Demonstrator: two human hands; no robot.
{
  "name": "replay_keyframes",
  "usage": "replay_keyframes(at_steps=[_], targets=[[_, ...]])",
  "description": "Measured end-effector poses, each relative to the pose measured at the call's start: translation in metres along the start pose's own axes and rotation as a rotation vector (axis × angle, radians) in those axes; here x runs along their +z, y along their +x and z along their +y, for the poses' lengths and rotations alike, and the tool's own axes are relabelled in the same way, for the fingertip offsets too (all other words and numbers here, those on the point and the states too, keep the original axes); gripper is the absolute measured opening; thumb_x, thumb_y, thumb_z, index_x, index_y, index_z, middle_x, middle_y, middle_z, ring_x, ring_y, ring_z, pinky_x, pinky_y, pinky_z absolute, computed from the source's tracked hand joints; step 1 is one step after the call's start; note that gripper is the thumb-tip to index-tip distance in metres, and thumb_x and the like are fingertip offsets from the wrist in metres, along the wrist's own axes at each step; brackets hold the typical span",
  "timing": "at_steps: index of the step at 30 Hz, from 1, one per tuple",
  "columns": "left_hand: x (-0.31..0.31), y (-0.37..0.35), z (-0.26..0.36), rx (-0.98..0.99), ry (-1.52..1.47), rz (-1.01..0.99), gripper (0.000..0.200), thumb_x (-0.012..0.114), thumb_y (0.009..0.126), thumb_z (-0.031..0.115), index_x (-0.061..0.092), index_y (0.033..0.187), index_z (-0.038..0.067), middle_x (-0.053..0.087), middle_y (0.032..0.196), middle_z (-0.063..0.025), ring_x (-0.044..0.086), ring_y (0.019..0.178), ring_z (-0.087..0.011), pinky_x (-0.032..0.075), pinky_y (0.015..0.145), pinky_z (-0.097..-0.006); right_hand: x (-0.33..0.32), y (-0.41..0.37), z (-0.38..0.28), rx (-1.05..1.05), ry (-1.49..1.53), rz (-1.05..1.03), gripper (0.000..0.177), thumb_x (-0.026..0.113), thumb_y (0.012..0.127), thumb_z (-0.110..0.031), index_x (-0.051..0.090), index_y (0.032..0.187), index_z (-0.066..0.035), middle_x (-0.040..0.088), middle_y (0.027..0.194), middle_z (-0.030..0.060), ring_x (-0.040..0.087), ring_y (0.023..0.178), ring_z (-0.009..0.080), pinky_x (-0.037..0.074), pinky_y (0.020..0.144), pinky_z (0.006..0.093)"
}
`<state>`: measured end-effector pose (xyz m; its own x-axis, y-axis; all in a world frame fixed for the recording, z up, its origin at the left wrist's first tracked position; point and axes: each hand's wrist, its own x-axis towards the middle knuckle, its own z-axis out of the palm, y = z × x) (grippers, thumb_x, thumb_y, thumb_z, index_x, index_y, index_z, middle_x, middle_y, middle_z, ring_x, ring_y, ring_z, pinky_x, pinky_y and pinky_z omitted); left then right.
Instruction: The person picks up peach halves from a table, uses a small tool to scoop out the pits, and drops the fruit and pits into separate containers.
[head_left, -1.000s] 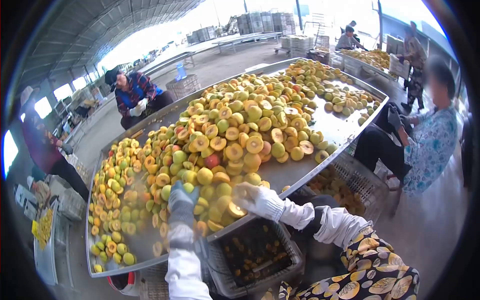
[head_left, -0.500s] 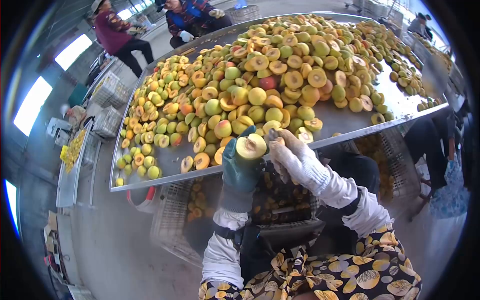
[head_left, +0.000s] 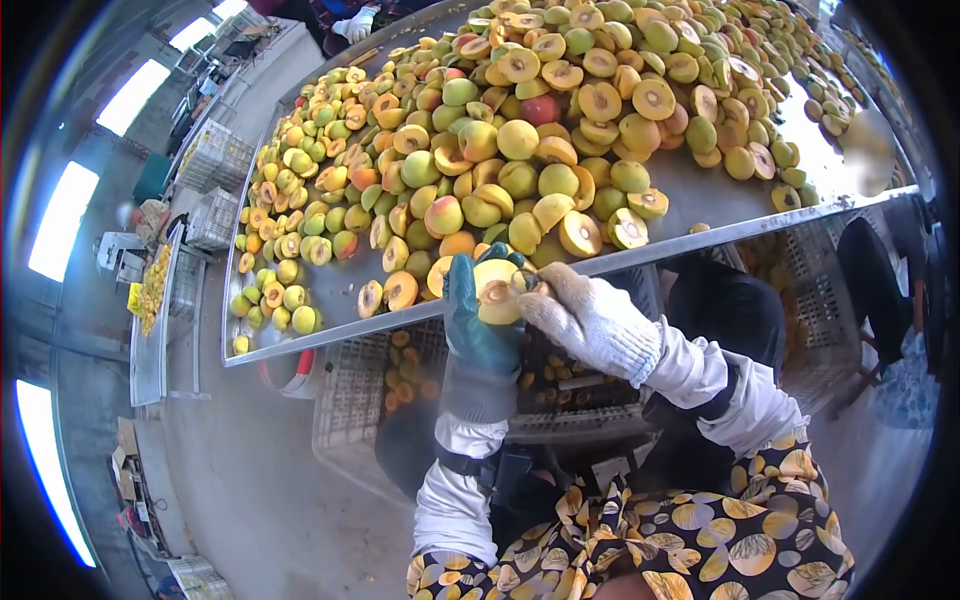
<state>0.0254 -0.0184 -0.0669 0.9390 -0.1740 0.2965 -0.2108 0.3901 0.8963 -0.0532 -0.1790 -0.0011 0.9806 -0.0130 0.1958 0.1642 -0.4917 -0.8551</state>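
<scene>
Left hand (head_left: 480, 330), green glove: grip closed around a halved stone fruit (head_left: 497, 300), cut face and pit toward the camera, held at the near rim of the metal counter (head_left: 690, 198). Right hand (head_left: 600, 325), white glove: fingertips at the fruit's right edge, can't tell if grip is closed on anything. Fruit pile (head_left: 560, 115) covers much of the counter; plastic crate (head_left: 590, 426) sits below the hands.

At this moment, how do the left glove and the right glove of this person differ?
The left glove is teal green with a grey cuff; the right glove is whitish, cuff included. The left glove cups a cut fruit; the right glove is at its edge. Both meet pale sleeves.
</scene>
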Motion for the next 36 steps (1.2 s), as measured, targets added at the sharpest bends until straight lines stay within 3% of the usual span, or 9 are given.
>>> replay_keyframes(at_steps=[4, 5, 8, 10, 15, 20, 21, 30, 36], targets=[[0.0, -0.006, 0.011, 0.486, 0.804, -0.031, 0.055, 0.07, 0.094, 0.014, 0.047, 0.141, -0.003, 0.061, 0.123, -0.0227, 0.066, 0.101, -0.0309, 0.057, 0.085, -0.0414, 0.01, -0.004, -0.004, 0.007, -0.064, -0.058, 0.04, 0.058, 0.1, -0.042, 0.059, 0.099, -0.002, 0.066, 0.073, 0.0208, 0.067, 0.068, 0.0415, 0.053, 0.058, 0.0475], [0.002, -0.002, 0.006, 0.499, 0.734, -0.015, 0.059, 0.074, 0.092, 0.017, 0.047, 0.141, -0.001, 0.062, 0.12, -0.022, 0.066, 0.098, -0.0305, 0.056, 0.083, -0.041, 0.012, -0.003, -0.004, 0.004, -0.056, -0.055, 0.04, 0.058, 0.1, -0.041, 0.06, 0.097, -0.002, 0.066, 0.073, 0.0207, 0.067, 0.068, 0.0414, 0.053, 0.058, 0.0474], [0.002, -0.01, 0.014, 0.612, 0.945, -0.074, 0.05, 0.062, 0.101, 0.018, 0.043, 0.145, 0.001, 0.06, 0.122, -0.0169, 0.065, 0.107, -0.0291, 0.058, 0.09, -0.0394, 0.016, -0.003, -0.003, 0.009, -0.063, -0.059, 0.042, 0.055, 0.101, -0.042, 0.062, 0.093, -0.001, 0.066, 0.074, 0.0217, 0.067, 0.07, 0.0419, 0.053, 0.061, 0.0476], [-0.003, -0.015, 0.002, 0.386, 0.672, -0.015, 0.044, 0.059, 0.103, 0.02, 0.047, 0.14, 0.0, 0.06, 0.12, -0.0156, 0.066, 0.104, -0.0276, 0.058, 0.088, -0.0382, 0.018, -0.004, -0.004, 0.084, -0.011, -0.114, 0.044, 0.052, 0.102, -0.043, 0.063, 0.093, -0.001, 0.066, 0.075, 0.0227, 0.067, 0.074, 0.0425, 0.053, 0.064, 0.0478], [0.021, -0.02, 0.008, 0.142, 0.287, 0.14, 0.034, 0.049, 0.108, 0.026, 0.054, 0.127, -0.002, 0.063, 0.113, -0.0129, 0.068, 0.097, -0.0238, 0.059, 0.084, -0.0356, 0.012, 0.001, -0.014, 0.293, 0.212, -0.266, 0.05, 0.046, 0.104, -0.045, 0.065, 0.095, 0.0, 0.067, 0.079, 0.0244, 0.067, 0.08, 0.0436, 0.053, 0.071, 0.0479], [0.031, -0.021, 0.014, -0.121, -0.012, 0.041, 0.047, 0.037, 0.111, 0.039, 0.057, 0.121, -0.001, 0.067, 0.109, -0.0149, 0.068, 0.093, -0.0242, 0.059, 0.084, -0.0369, 0.018, -0.004, 0.003, 0.291, 0.173, -0.24, 0.051, 0.046, 0.104, -0.046, 0.065, 0.095, 0.0, 0.067, 0.078, 0.0247, 0.068, 0.08, 0.0439, 0.053, 0.072, 0.0479], [0.03, -0.019, 0.016, -0.338, -0.103, 0.115, 0.056, 0.034, 0.109, 0.048, 0.06, 0.119, -0.001, 0.069, 0.105, -0.0161, 0.068, 0.091, -0.0249, 0.058, 0.084, -0.038, 0.019, -0.005, 0.004, 0.297, 0.145, -0.227, 0.051, 0.047, 0.104, -0.047, 0.065, 0.094, 0.0, 0.067, 0.078, 0.0249, 0.067, 0.08, 0.0442, 0.053, 0.072, 0.048], [0.046, -0.025, 0.026, -0.267, -0.131, 0.284, 0.058, 0.04, 0.107, 0.052, 0.061, 0.117, 0.0, 0.069, 0.104, -0.0161, 0.068, 0.092, -0.0264, 0.058, 0.085, -0.0399, 0.024, -0.017, 0.01, 0.162, 0.093, -0.096, 0.045, 0.05, 0.103, -0.044, 0.063, 0.093, -0.002, 0.066, 0.074, 0.025, 0.067, 0.075, 0.0449, 0.053, 0.065, 0.05], [0.055, -0.033, 0.033, -0.075, 0.055, 0.162, 0.054, 0.039, 0.108, 0.047, 0.062, 0.118, 0.0, 0.068, 0.103, -0.0133, 0.066, 0.091, -0.0235, 0.055, 0.085, -0.0356, 0.015, -0.016, 0.008, 0.127, 0.201, -0.14, 0.046, 0.049, 0.104, -0.044, 0.062, 0.093, 0.0, 0.066, 0.076, 0.0247, 0.067, 0.076, 0.0448, 0.054, 0.066, 0.0476]])
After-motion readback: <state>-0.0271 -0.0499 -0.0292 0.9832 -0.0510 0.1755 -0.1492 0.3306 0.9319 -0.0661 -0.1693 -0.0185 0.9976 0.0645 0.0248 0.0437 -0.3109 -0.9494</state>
